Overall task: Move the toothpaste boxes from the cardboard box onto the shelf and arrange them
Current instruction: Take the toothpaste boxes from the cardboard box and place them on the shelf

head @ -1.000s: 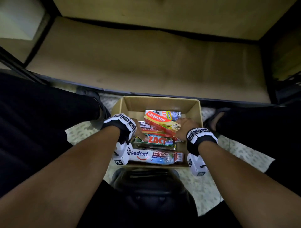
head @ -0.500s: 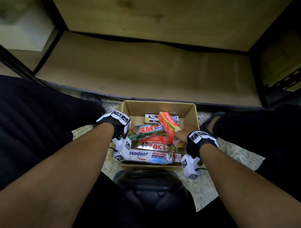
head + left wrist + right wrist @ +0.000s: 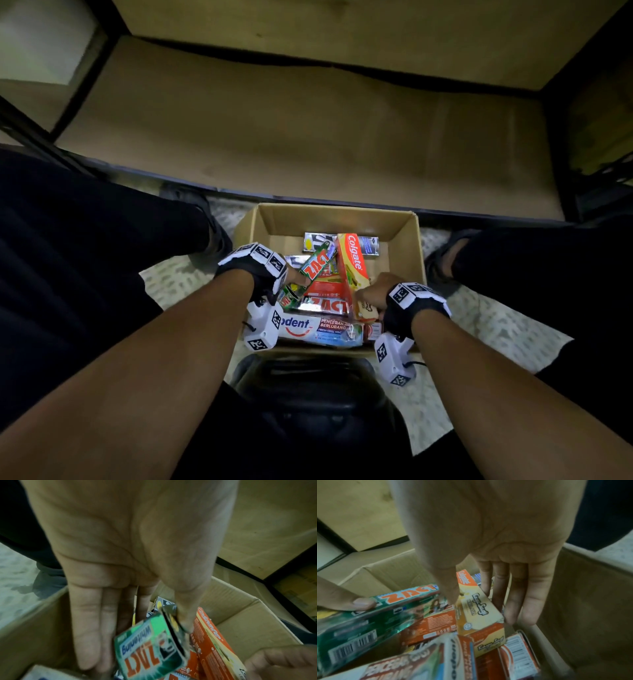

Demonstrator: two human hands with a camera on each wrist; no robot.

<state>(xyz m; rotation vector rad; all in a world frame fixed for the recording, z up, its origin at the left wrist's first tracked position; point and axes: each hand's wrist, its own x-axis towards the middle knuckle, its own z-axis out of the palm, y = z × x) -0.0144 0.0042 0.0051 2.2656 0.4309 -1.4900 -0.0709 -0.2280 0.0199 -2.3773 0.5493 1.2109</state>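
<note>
An open cardboard box (image 3: 330, 219) stands on the floor in front of a low wooden shelf (image 3: 308, 137), whose board is bare. My left hand (image 3: 291, 279) pinches a green Zact box (image 3: 313, 270) between thumb and fingers, its far end tilted up over the pile. In the left wrist view, the left hand (image 3: 137, 635) grips the green Zact box (image 3: 150, 650) near its end. My right hand (image 3: 373, 291) grips the near end of an orange Colgate box (image 3: 352, 263). In the right wrist view, the right hand (image 3: 482, 605) holds the Colgate box (image 3: 481, 627) with the thumb on top.
More boxes lie in the carton: a white Pepsodent box (image 3: 318, 330) at the near wall, a red Zact box (image 3: 325, 305), a dark box (image 3: 368, 245) at the back. My legs flank the carton. A black upright (image 3: 558, 154) bounds the shelf on the right.
Both hands have lifted and swung their boxes: the Colgate box turned from crosswise to pointing away, and the green Zact box rose out of the pile at an angle.
</note>
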